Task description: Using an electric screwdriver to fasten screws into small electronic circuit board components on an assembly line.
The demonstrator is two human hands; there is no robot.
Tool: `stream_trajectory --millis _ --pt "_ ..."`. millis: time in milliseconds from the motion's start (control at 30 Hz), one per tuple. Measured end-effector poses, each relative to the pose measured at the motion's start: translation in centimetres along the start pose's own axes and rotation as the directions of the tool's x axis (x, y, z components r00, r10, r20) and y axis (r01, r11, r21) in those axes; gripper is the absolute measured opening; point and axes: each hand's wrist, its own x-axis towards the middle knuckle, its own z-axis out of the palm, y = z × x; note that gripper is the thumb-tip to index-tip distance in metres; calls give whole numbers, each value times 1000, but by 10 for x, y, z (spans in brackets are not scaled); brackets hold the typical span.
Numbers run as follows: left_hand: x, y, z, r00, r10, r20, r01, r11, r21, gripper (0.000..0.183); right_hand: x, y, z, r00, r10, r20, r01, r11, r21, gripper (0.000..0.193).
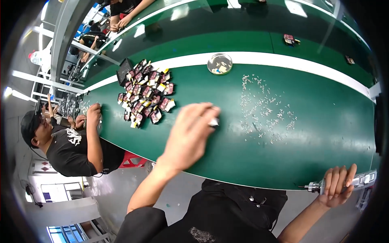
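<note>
My left hand [188, 135] is raised over the middle of the green table, its fingers pinched on a small white piece [213, 122] whose kind I cannot make out. At the table's near right edge, my right hand [337, 182] is wrapped around a grey electric screwdriver [364, 178], with its bit pointing left. Left of my left hand lies a heap of small black units [148, 91] with dark red faces and yellow and white tabs. Between my hands, farther back, many tiny whitish slivers [263, 111], perhaps small screws, are scattered on the surface.
A round shallow dish [220, 64] with small pieces in it stands by the white strip [283, 60] at the back. Beyond it, a single dark red unit [289, 39] rests on a dark green belt. A person in black [73, 141] works at the left; others sit farther off.
</note>
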Motion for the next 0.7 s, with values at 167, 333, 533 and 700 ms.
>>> stream_trajectory --millis 167,333,533,700 --pt "-54 -135 -81 869 -387 -310 482 804 348 32 -3 32 -3 996 62 -61 -58 996 64 22" --pt "-46 -155 -72 918 -321 -235 397 694 601 39 -10 45 10 982 100 -162 -85 992 98 21" --pt "33 -58 -11 986 -45 -160 85 964 253 35 -18 53 10 960 154 -232 -128 984 124 20" --pt "77 -25 36 996 92 -18 -89 987 134 30 -24 48 6 958 126 -257 -87 983 160 19"
